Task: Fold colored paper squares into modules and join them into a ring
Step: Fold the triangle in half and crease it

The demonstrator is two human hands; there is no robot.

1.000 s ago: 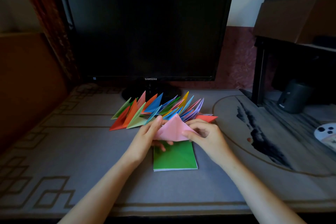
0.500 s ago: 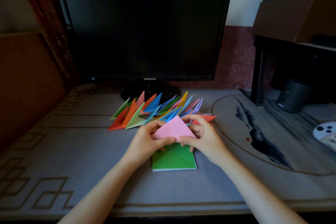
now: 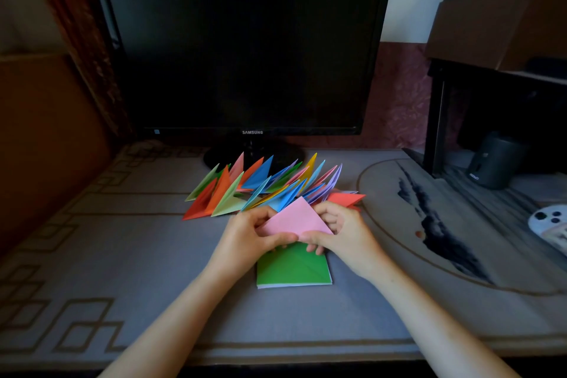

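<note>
Hands, left (image 3: 245, 238) and right (image 3: 343, 232), pinch pink folded paper triangle (image 3: 296, 219) by its lower edge, seemingly above green paper stack (image 3: 294, 268).

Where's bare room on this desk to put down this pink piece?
Bare mat left of the green paper stack and folded modules; also right of the right hand, toward the dark cylinder. Crowded in front of the monitor stand.

Dim room, dark monitor (image 3: 239, 49) on grey patterned table (image 3: 92, 255), pale wall (image 3: 411, 3), cardboard box (image 3: 503, 9) at right
</note>
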